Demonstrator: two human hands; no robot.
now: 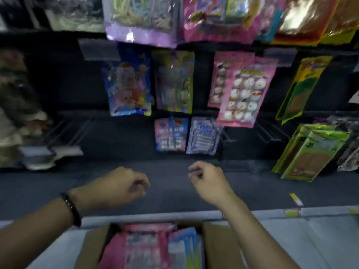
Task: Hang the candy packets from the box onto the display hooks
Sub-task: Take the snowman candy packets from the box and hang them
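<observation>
An open cardboard box (217, 247) sits at the bottom centre, with pink candy packets (139, 247) and blue-edged ones (184, 245) standing inside. My left hand (120, 186) hovers above the box, fingers loosely curled, holding nothing. My right hand (208, 180) hangs level with it, also loosely curled and without a packet. Straight ahead on the dark display wall hang a blue packet (128, 84), a green-yellow packet (174, 82), a pink packet of round sweets (242, 94), a small pink-blue packet (171, 133) and a white-blue packet (203, 135).
Bare wire hooks (64, 133) stick out at the left, and more hooks (272, 133) at the right. Green packets (308, 152) hang at the right. A higher row of packets (219, 18) overhangs at the top. A grey ledge (262, 213) runs behind the box.
</observation>
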